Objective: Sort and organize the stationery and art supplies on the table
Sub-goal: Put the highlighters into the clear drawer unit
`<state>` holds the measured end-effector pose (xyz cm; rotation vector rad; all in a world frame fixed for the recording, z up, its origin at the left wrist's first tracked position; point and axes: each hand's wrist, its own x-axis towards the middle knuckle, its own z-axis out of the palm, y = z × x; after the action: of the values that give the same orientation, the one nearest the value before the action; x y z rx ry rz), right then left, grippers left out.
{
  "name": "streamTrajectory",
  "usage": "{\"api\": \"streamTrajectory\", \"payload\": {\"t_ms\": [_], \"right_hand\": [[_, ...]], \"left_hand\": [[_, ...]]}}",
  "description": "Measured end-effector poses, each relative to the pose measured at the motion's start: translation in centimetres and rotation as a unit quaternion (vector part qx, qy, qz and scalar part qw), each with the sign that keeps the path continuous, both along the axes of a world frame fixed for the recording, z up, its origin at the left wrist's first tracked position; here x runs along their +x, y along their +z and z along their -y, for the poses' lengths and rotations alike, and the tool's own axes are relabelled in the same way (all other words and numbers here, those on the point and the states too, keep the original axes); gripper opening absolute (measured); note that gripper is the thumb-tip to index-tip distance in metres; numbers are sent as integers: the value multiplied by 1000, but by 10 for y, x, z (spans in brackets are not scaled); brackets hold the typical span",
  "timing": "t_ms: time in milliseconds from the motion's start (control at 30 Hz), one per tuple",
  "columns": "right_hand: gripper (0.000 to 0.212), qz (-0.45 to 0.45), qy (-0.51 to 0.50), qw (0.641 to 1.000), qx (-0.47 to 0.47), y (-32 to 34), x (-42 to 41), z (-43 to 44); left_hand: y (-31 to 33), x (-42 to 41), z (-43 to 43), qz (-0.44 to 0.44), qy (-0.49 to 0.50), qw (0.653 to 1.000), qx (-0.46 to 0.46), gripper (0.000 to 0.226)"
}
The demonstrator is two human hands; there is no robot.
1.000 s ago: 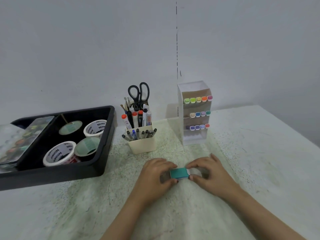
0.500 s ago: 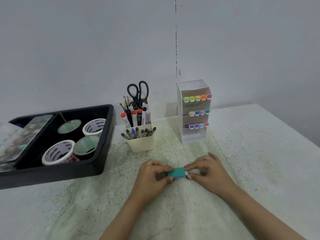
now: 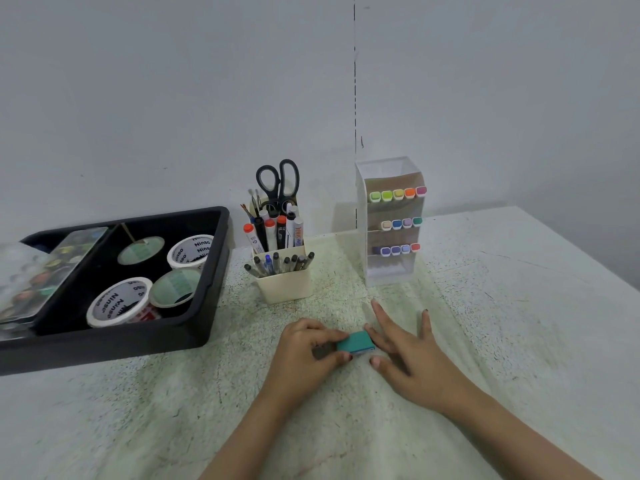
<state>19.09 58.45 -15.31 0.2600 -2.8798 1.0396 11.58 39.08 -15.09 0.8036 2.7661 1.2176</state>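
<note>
right hand (image 3: 412,351) fingers uncurled and spread flat, pinch on teal box (image 3: 356,341) released, left hand (image 3: 308,351) now sole grip

On the table (image 3: 519,306), the tray (image 3: 104,348) lay left of the pen holder (image 3: 284,285), the marker rack (image 3: 391,271) right, the small box (image 3: 355,341) before it.
</note>
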Motion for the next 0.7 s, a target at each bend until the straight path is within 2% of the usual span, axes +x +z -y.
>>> {"api": "streamTrajectory", "payload": {"t_ms": [100, 167, 300, 367, 500, 633, 700], "right_hand": [[66, -26, 3, 997, 74, -6, 0, -3], [63, -67, -14, 996, 64, -7, -3, -5], [35, -140, -45, 988, 40, -10, -15, -8], [25, -158, -60, 985, 26, -7, -19, -7], [28, -137, -101, 985, -20, -2, -16, -7], [35, -165, -108, 978, 63, -3, -16, -11], [38, -155, -105, 979, 75, -4, -17, -13]], "left_hand": [[0, 0, 1, 0, -8, 1000, 3, 29], [0, 0, 1, -1, -11, 1000, 10, 24], [1, 0, -1, -4, -12, 1000, 24, 16], [1, -1, 1, -27, -11, 999, 34, 20], [7, -2, 16, -67, 5, 998, 5, 37], [7, -2, 39, -81, 17, 996, -44, 48], [7, -1, 46, -75, 18, 996, -50, 48]]}}
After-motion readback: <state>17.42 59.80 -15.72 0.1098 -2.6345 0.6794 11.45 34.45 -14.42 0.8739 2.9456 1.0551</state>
